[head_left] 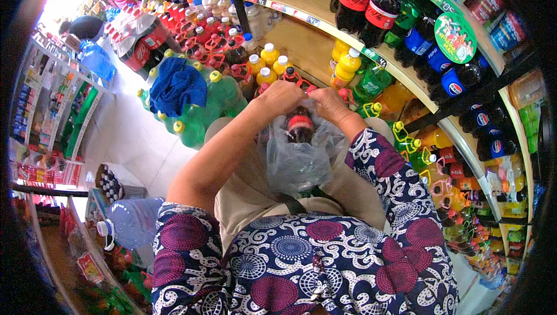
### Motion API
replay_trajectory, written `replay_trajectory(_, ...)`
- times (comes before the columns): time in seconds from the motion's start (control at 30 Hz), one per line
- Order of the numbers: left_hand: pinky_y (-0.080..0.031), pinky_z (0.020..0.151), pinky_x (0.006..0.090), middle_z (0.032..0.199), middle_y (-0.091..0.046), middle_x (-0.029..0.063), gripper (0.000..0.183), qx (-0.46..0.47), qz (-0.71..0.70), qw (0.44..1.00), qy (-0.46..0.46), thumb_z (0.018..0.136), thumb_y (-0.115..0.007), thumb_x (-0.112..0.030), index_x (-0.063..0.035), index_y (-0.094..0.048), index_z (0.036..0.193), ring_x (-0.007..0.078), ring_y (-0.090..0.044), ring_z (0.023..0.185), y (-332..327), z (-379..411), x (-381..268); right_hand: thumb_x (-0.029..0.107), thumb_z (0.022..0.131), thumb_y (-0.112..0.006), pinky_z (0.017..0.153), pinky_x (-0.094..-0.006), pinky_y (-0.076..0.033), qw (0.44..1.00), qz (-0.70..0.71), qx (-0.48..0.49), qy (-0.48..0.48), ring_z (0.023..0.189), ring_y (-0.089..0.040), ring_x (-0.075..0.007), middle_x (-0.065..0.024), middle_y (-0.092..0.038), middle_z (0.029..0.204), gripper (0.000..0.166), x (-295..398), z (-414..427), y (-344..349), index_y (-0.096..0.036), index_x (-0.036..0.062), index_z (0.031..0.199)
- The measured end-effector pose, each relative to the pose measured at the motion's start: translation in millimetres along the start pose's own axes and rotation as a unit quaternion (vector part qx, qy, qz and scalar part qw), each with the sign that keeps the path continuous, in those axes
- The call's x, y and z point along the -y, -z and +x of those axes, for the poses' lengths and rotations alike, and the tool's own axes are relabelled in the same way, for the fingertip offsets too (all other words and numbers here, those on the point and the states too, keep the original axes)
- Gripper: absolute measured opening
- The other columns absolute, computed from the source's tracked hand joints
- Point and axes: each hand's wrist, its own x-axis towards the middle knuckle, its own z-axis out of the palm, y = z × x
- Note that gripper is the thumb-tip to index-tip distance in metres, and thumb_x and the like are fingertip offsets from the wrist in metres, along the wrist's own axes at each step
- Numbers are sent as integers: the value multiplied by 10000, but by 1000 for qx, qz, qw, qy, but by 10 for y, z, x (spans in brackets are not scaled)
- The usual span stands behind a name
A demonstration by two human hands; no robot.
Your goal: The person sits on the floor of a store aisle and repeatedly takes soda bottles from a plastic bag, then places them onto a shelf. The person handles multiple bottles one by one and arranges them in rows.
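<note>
Both of my hands are close together in front of my knees, at the top of a clear plastic bag or wrap [296, 167]. My left hand [283, 97] has its fingers bent at the upper edge, and my right hand [328, 101] pinches beside it. Inside the plastic, just below my fingers, stands a dark cola bottle with a red label [300, 125]. Exactly what the fingertips grip is hard to see. A blue cloth [178, 86] lies on a wrapped pack of green bottles with yellow caps [191, 125] to the left.
Ahead and right, curved-looking shelves [313, 19] hold cola and other soft drink bottles. Yellow juice bottles [270, 56] stand low in front. A wrapped cola pack [137, 40] is at the upper left. Behind my left arm are a large water jug [135, 221] and a box of bottles [117, 184].
</note>
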Motion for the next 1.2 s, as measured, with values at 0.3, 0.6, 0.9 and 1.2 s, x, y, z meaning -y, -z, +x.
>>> replay_trajectory(0.3, -517, 685, 466, 814, -674, 149, 240, -11, 24, 997, 72, 811, -563, -160, -142, -657, 1031, 337, -662, 806, -81, 17, 140, 18, 762, -506, 845, -417, -481, 986, 113, 7, 119, 980, -594, -349, -162, -608, 951, 194, 649, -455, 208, -611, 29, 924)
replay_trajectory(0.6, -520, 732, 452, 1040, -574, 116, 479, -143, -50, 942, 300, 714, -688, -246, -191, -569, 1175, 338, -612, 954, -11, -712, -347, 194, 842, -583, 869, -457, -460, 925, 287, 236, -82, 1040, -561, -411, -236, -571, 1136, 352, -96, -1502, -1721, -556, 52, 1163)
replay_trajectory(0.9, -516, 690, 442, 981, -539, 119, 322, -239, -68, 914, 321, 652, -742, -168, -132, -608, 943, 332, -600, 904, -168, -839, -333, 185, 806, -598, 838, -447, -471, 901, 319, 276, -99, 1000, -575, -401, -214, -583, 1095, 344, 166, -1521, -1949, -577, 58, 1125)
replay_trajectory(1.2, -517, 692, 436, 1005, -535, 102, 344, -275, -87, 920, 267, 629, -734, -130, -144, -629, 956, 318, -592, 907, -283, -686, -477, 162, 753, -612, 804, -439, -487, 896, 275, 345, -57, 955, -595, -378, -176, -611, 1048, 339, 340, -1711, -1980, -615, 96, 1085)
